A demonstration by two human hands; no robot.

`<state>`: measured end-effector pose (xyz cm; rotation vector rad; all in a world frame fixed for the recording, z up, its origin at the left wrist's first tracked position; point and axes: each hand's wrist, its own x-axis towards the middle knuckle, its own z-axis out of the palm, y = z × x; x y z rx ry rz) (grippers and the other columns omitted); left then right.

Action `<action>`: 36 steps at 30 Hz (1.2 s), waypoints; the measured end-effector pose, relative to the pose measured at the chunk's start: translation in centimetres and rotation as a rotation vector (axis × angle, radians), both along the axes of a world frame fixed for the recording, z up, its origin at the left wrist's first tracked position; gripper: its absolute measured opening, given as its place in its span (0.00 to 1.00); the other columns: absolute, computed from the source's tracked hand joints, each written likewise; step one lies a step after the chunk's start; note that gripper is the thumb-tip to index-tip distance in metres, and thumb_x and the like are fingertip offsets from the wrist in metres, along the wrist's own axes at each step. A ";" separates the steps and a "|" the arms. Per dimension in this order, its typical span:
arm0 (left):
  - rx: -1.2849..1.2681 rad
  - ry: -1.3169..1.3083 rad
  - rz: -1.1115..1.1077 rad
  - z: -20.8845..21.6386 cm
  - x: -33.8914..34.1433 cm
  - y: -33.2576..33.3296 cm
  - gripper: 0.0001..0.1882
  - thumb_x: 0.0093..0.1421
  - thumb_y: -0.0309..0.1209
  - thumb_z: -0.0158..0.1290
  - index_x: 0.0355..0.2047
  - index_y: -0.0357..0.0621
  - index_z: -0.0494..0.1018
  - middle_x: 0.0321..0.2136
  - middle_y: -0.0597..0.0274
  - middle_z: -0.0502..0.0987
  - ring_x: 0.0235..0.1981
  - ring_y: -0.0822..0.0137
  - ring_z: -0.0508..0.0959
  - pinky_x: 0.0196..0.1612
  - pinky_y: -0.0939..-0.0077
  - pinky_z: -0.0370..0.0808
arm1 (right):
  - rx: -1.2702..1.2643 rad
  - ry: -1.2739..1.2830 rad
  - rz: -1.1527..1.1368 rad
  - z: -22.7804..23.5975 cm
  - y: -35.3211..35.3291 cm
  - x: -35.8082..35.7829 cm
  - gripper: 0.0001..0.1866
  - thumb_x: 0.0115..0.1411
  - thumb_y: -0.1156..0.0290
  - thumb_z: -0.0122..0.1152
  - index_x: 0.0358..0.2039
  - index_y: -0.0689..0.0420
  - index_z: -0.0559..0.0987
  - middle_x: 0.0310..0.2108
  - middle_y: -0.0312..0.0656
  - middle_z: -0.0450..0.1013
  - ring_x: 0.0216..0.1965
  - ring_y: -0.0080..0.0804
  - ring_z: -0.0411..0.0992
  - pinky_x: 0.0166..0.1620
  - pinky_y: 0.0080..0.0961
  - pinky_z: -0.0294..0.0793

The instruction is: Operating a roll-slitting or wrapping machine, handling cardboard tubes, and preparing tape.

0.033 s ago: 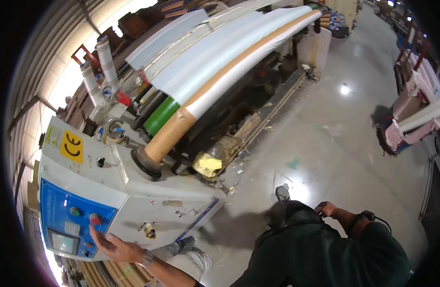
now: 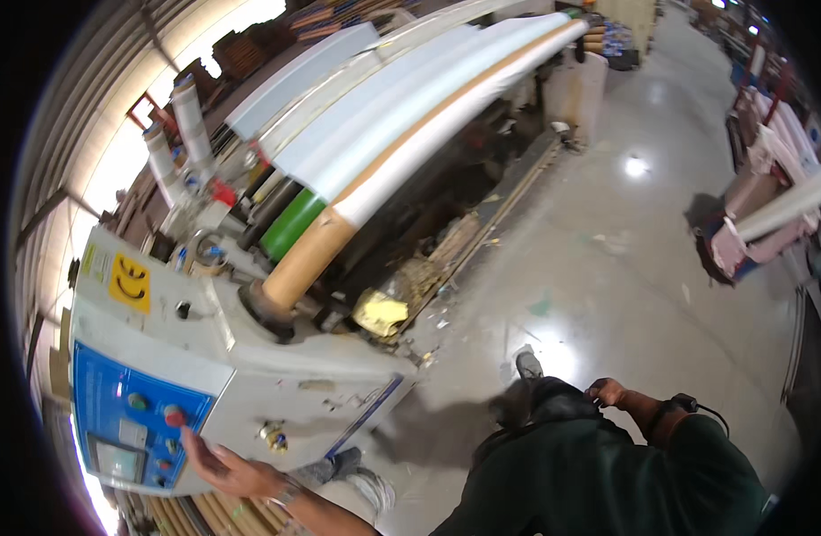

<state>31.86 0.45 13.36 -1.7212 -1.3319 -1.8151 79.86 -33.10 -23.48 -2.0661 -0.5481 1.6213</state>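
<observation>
Left hand [image 2: 232, 472]: held at the near left, fingers extended and slightly spread, index fingertip placed just below the red button [image 2: 174, 416]; contact cannot be determined. The button is mounted on the blue control panel [image 2: 107, 406], with a green button [image 2: 137, 401] set to its left and a small screen [image 2: 117, 461] nearer. Right hand [image 2: 607, 391]: held beside the dark trousers, fingers curled; whether anything is gripped cannot be told. Beyond the panel, a cardboard core [image 2: 310, 255] is seen, partly wrapped in white sheet [image 2: 437, 134]; a green roller [image 2: 292, 223] is positioned alongside.
</observation>
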 end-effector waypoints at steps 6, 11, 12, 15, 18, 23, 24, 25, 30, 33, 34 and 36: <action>-0.977 -0.179 -0.629 -21.2 8.0 -5.9 0.10 0.58 0.27 0.45 0.39 0.34 0.68 0.32 0.58 0.70 0.35 0.66 0.70 0.42 0.74 0.67 | 0.021 -0.069 -0.057 -1.6 -3.4 1.3 0.19 0.55 0.58 0.52 0.37 0.62 0.76 0.30 0.44 0.75 0.28 0.34 0.73 0.30 0.28 0.73; -1.366 0.660 -1.032 -36.8 13.7 -13.3 0.16 0.52 0.35 0.53 0.38 0.39 0.72 0.34 0.54 0.75 0.38 0.57 0.74 0.43 0.66 0.70 | 0.098 0.008 -0.409 -0.5 -7.0 3.2 0.20 0.54 0.56 0.56 0.37 0.62 0.75 0.32 0.44 0.74 0.29 0.32 0.73 0.33 0.28 0.72; -1.315 0.788 -1.058 -38.0 14.8 -14.4 0.15 0.52 0.35 0.53 0.38 0.40 0.73 0.34 0.54 0.76 0.37 0.57 0.75 0.42 0.66 0.71 | 0.181 0.026 -0.461 -1.0 -8.6 3.8 0.20 0.53 0.56 0.57 0.37 0.61 0.75 0.31 0.42 0.74 0.28 0.32 0.73 0.33 0.28 0.72; -1.254 0.917 -1.144 -44.1 13.9 -16.0 0.12 0.49 0.31 0.55 0.36 0.44 0.75 0.34 0.56 0.76 0.35 0.60 0.76 0.39 0.69 0.72 | 0.157 0.053 -0.571 0.2 -12.5 5.6 0.20 0.53 0.56 0.57 0.36 0.61 0.75 0.32 0.42 0.73 0.28 0.33 0.74 0.33 0.27 0.72; -1.602 0.674 -1.080 -46.9 15.7 -15.9 0.12 0.46 0.26 0.56 0.34 0.44 0.76 0.30 0.58 0.77 0.30 0.64 0.76 0.35 0.73 0.74 | 0.071 0.072 -0.744 -0.2 -18.9 7.6 0.19 0.54 0.57 0.56 0.38 0.60 0.73 0.34 0.44 0.73 0.30 0.35 0.74 0.33 0.29 0.73; -1.906 0.401 -0.737 -36.3 29.9 -19.5 0.05 0.55 0.26 0.48 0.30 0.40 0.73 0.22 0.61 0.76 0.23 0.71 0.75 0.29 0.78 0.72 | -0.135 0.085 -1.077 -3.6 -32.2 7.2 0.21 0.55 0.58 0.54 0.39 0.64 0.73 0.38 0.49 0.73 0.29 0.37 0.74 0.31 0.30 0.73; -1.903 0.431 -0.768 -38.0 31.3 -18.6 0.05 0.55 0.26 0.48 0.30 0.40 0.73 0.22 0.61 0.76 0.23 0.71 0.75 0.29 0.78 0.72 | -0.156 0.084 -1.081 -3.7 -33.7 7.3 0.21 0.55 0.58 0.54 0.40 0.64 0.73 0.38 0.50 0.73 0.29 0.37 0.74 0.31 0.31 0.74; -1.924 0.190 -0.776 -41.9 31.2 -16.7 0.04 0.55 0.25 0.48 0.29 0.40 0.72 0.21 0.60 0.76 0.22 0.68 0.75 0.26 0.75 0.73 | -0.149 0.080 -1.102 -3.4 -34.8 7.5 0.21 0.55 0.58 0.54 0.40 0.64 0.73 0.38 0.50 0.73 0.29 0.37 0.74 0.31 0.31 0.74; -2.017 -0.069 -0.857 -40.6 40.0 -18.8 0.06 0.49 0.22 0.51 0.29 0.38 0.67 0.20 0.59 0.72 0.18 0.67 0.72 0.20 0.75 0.71 | -0.109 0.154 -1.190 -5.8 -37.6 9.3 0.21 0.55 0.59 0.54 0.42 0.64 0.73 0.38 0.50 0.73 0.30 0.39 0.75 0.31 0.31 0.74; -1.966 0.257 -1.050 -39.5 46.9 -20.0 0.10 0.49 0.25 0.53 0.32 0.36 0.67 0.22 0.60 0.72 0.21 0.69 0.73 0.23 0.78 0.72 | -0.036 0.218 -1.337 -6.2 -38.8 10.0 0.17 0.56 0.62 0.53 0.38 0.62 0.70 0.35 0.52 0.72 0.27 0.41 0.73 0.29 0.33 0.73; -1.937 0.185 -1.060 -40.9 47.6 -19.5 0.14 0.50 0.26 0.54 0.37 0.34 0.68 0.24 0.60 0.73 0.22 0.69 0.74 0.24 0.80 0.72 | 0.019 0.232 -1.403 -5.7 -38.1 10.3 0.16 0.56 0.64 0.52 0.39 0.62 0.69 0.33 0.51 0.72 0.26 0.42 0.72 0.28 0.34 0.73; -1.975 0.212 -1.022 -39.4 51.8 -20.1 0.17 0.51 0.27 0.53 0.42 0.36 0.67 0.24 0.60 0.73 0.22 0.70 0.74 0.23 0.78 0.72 | 0.088 0.272 -1.468 -5.3 -37.5 10.9 0.11 0.56 0.66 0.50 0.37 0.59 0.70 0.31 0.48 0.71 0.26 0.41 0.72 0.28 0.34 0.73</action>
